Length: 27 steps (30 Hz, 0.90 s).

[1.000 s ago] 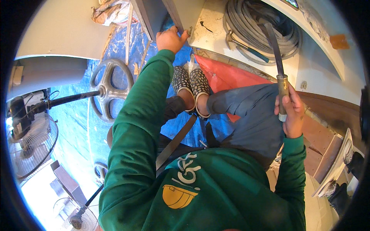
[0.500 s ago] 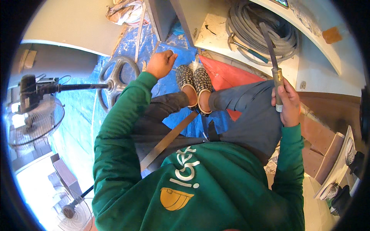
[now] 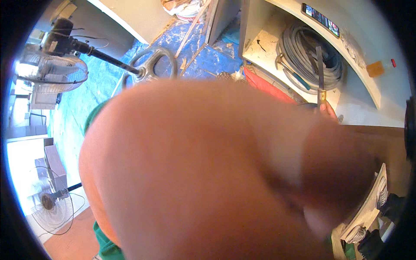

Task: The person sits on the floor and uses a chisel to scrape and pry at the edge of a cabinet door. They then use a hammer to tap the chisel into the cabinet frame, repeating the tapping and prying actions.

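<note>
My left hand (image 3: 195, 164) is raised very close to the camera and fills the middle of the view as a blur. Its fingers cannot be made out, and it hides my lap, legs and most of my right arm. Bits of green sleeve (image 3: 106, 242) show at its left edge. Beyond it at the right, my right hand (image 3: 329, 112) is closed round a chisel (image 3: 320, 76), a long narrow dark blade with a brass-coloured collar. The blade points away from me, in front of a coiled grey hose (image 3: 292, 56); most of the handle is hidden.
A hammer (image 3: 294, 74) lies beside the coil in the open cabinet. On the shelf above are a phone (image 3: 320, 19) and an orange bottle (image 3: 379, 68). Two fans (image 3: 47, 201) stand at left, one near a spoked metal base (image 3: 156, 65). Blue sheeting (image 3: 169, 37) covers the floor.
My left hand has come up from above my knees to right before the camera. The view has shifted, and my right hand still holds the chisel.
</note>
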Available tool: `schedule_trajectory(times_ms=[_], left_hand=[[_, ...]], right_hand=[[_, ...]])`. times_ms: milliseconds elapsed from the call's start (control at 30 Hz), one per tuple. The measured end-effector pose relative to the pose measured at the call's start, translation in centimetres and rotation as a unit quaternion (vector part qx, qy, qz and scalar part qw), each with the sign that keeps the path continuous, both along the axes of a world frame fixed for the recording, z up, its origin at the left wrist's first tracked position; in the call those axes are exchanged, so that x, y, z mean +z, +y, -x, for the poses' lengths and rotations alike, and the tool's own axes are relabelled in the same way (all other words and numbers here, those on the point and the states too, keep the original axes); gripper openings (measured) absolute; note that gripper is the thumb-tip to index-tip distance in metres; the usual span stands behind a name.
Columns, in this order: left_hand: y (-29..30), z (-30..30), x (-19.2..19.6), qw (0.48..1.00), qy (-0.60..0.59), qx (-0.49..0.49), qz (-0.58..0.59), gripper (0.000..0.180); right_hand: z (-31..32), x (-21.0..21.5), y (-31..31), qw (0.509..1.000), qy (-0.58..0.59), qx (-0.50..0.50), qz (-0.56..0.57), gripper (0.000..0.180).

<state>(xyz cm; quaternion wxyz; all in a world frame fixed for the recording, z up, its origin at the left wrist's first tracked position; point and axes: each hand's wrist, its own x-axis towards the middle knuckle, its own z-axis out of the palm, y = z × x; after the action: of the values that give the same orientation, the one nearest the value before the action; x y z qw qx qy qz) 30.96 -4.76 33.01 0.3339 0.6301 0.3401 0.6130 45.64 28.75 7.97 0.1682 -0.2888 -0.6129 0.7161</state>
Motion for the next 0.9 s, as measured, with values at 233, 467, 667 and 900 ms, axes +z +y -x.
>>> schedule_trajectory(times_ms=[233, 467, 667, 900], left_hand=[[0.9, -2.1, 0.0, 0.994, 0.013, -0.1, -0.042, 0.018], [0.8, -2.5, -0.4, 0.992, 0.038, -0.112, -0.053, 0.018], [-0.3, -0.6, -0.5, 0.995, 0.074, -0.05, -0.039, 0.019], [-1.9, 5.5, -3.9, 0.954, 0.204, 0.199, 0.094, 0.021]], right_hand=[[-0.2, -0.5, -0.9, 0.999, 0.016, -0.022, -0.027, 0.038], [-0.2, 0.1, -0.9, 0.998, 0.018, -0.008, -0.052, 0.035], [-0.4, 0.5, -0.1, 0.997, 0.001, -0.001, -0.076, 0.036], [-0.2, 0.0, -1.4, 0.998, 0.0, -0.011, -0.063, 0.031]])
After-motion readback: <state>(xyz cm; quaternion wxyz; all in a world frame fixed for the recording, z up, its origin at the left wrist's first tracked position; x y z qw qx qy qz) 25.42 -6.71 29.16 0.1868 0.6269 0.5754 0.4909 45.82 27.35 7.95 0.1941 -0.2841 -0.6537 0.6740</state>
